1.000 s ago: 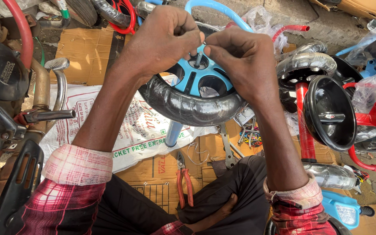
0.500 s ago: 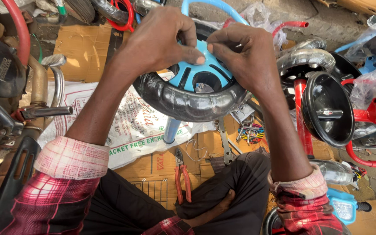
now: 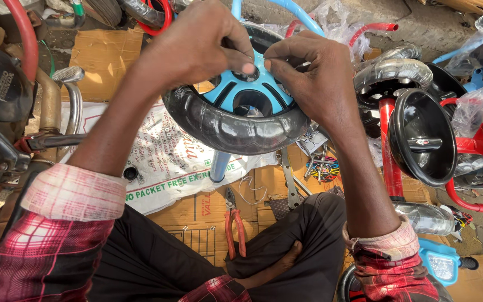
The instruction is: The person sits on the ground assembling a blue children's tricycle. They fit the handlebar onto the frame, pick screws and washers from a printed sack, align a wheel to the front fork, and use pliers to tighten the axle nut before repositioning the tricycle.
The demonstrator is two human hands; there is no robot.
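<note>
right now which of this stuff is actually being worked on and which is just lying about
In hand:
- left hand and right hand, pinching at the hub
- blue-spoked wheel
- blue frame tube under it

Lying about:
- red-handled pliers
- white printed sack
- spanner
- black and red wheel
- cardboard

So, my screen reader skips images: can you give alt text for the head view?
Both hands, left hand and right hand, pinch at the hub of a blue-spoked wheel with a black tyre. Red-handled pliers lie on cardboard below.
</note>
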